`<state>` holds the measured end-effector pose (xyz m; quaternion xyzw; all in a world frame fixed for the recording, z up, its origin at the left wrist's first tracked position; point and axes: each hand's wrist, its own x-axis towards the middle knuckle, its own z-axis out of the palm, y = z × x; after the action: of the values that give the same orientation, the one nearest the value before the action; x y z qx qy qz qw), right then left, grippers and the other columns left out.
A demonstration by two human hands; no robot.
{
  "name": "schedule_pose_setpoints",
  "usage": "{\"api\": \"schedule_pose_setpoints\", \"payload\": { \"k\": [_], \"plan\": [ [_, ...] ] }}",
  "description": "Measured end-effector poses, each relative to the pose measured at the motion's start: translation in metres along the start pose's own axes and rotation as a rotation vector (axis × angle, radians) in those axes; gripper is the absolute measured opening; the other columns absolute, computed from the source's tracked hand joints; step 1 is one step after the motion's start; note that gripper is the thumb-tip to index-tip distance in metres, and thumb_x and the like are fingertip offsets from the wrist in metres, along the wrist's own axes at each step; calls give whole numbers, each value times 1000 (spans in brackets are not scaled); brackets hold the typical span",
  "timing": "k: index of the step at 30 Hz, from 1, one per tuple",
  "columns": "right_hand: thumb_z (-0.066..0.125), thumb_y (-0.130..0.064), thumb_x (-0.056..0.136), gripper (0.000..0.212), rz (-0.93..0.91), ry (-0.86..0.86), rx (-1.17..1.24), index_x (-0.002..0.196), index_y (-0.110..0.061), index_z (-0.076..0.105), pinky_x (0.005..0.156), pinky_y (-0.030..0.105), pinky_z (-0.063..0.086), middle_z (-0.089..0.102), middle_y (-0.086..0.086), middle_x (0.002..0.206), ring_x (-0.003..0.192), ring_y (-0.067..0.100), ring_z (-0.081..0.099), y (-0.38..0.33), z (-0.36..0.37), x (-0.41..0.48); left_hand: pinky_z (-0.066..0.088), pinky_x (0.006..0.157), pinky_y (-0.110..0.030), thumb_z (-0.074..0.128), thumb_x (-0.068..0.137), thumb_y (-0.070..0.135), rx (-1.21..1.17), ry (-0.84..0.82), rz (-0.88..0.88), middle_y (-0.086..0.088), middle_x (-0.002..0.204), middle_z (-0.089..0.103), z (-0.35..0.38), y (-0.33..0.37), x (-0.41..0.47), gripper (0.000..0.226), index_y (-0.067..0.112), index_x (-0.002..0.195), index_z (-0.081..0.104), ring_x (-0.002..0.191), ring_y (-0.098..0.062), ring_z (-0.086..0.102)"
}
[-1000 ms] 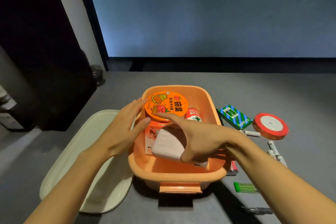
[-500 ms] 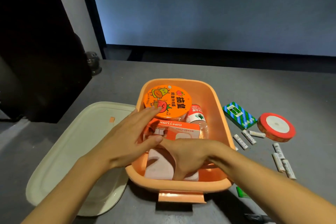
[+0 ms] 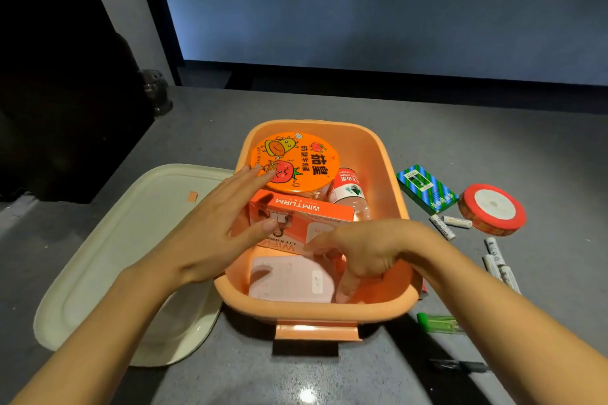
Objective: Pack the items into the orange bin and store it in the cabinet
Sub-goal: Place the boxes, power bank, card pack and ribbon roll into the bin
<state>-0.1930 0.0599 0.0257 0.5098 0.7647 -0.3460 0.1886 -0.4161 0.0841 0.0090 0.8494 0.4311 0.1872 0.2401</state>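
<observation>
Orange bin (image 3: pixel 312 312): straight ahead, part-filled. Left hand (image 3: pixel 214 233): fingers straight and spread, resting on orange box (image 3: pixel 306 212) inside. Right hand (image 3: pixel 371 250): fingers bent down beside white pack (image 3: pixel 289 279); grip unclear. Unpacked batteries (image 3: pixel 496 260), tape roll (image 3: pixel 492 209) and lighter (image 3: pixel 439 324) lie right of the bin, nearest the right hand.

One bin (image 3: pixel 312 311), one lid (image 3: pixel 115 256), one noodle cup (image 3: pixel 296 161), one bottle (image 3: pixel 348 191), two boxes (image 3: pixel 296 210), one white device (image 3: pixel 289 279), one spool (image 3: pixel 492 207), five batteries (image 3: pixel 493 246), one lighter (image 3: pixel 437 324), one pen (image 3: pixel 460 366)
</observation>
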Motion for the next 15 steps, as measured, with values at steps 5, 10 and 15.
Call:
{"api": "schedule_pose_setpoints", "payload": {
  "k": [5, 10, 15],
  "plan": [
    [62, -22, 86, 62, -54, 37, -4, 141, -21, 34, 109, 39, 32, 39, 2, 146, 132, 22, 37, -2, -2, -11, 7, 112, -27, 24, 70, 82, -14, 12, -9, 26, 149, 5, 1, -1, 0, 67, 61, 131, 6, 136, 10, -1],
    [70, -29, 80, 77, -19, 4, 84, 144, -24, 27, 106, 32, 33, 40, -5, 145, 130, 18, 39, -8, -4, -14, 7, 110, -25, 24, 69, 82, -23, 18, -9, 28, 147, 2, 1, -1, -1, 68, 61, 132, 7, 136, 11, -2],
    [67, -29, 82, 73, 0, 22, 129, 143, -22, 29, 105, 29, 32, 42, -3, 144, 129, 18, 40, -6, -2, -14, 5, 112, -27, 26, 70, 78, -25, 4, -20, 26, 148, 1, 1, 0, -1, 73, 53, 137, 8, 137, 9, -5]
  ]
}}
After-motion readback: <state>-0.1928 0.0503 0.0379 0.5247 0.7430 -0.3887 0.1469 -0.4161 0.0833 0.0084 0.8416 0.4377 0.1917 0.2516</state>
